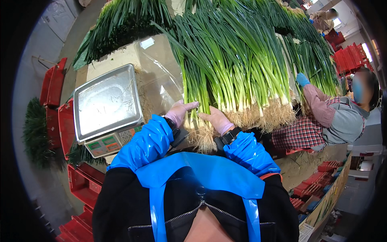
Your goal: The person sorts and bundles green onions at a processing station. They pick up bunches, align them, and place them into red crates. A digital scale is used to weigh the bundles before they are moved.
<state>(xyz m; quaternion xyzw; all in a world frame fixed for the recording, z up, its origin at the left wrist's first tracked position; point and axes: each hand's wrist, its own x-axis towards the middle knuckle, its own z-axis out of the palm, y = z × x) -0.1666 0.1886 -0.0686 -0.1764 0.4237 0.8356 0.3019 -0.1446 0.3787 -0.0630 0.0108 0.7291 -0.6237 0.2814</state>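
My left hand (180, 112), in a thin pinkish glove, closes round the left side of a small bunch of green onions (198, 116) near its white stem ends. From the other side my right hand (217, 118), gloved alike, grips the same bunch. Its roots hang toward my blue apron, and its leaves reach away over the table. Directly to the right lies a wide pile of green onions (251, 72), roots toward me. Left of my hands stands a digital scale (104, 145) with a metal tray (107, 101) holding only small bits of debris.
More green onions (130, 30) lie at the table's far side. A co-worker (338, 118) at my right reaches a blue-gloved hand (302, 80) to other onions. Red plastic crates (87, 187) stand at the left, others (352, 60) at the far right. Another person (323, 21) is farther off.
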